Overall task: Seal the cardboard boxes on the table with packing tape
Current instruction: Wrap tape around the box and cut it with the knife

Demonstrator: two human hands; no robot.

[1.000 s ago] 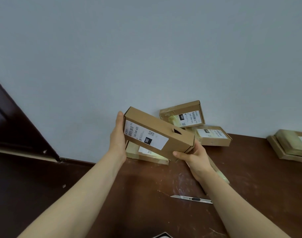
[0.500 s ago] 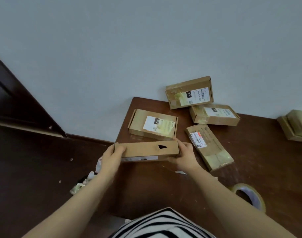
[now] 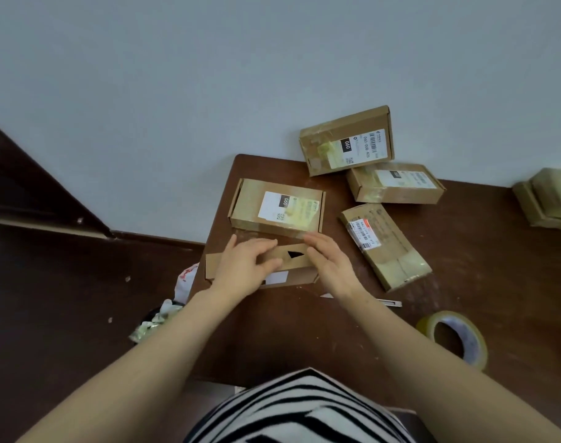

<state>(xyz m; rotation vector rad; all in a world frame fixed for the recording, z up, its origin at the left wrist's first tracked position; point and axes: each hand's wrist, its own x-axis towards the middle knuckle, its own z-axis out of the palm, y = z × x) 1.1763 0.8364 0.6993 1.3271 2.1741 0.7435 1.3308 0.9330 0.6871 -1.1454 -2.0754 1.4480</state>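
a pale wall backs a dark brown table. at the table's near left edge lies the plain box, long side toward the person, a triangular hole in its top. just behind it sits a labelled box; three taped boxes lie to the right. the left hand rests flat on the plain box's top, fingers loosely extended, gripping nothing. the right hand presses its right end with straight fingers. a tape roll lies near the right forearm, and a knife beside the wrist.
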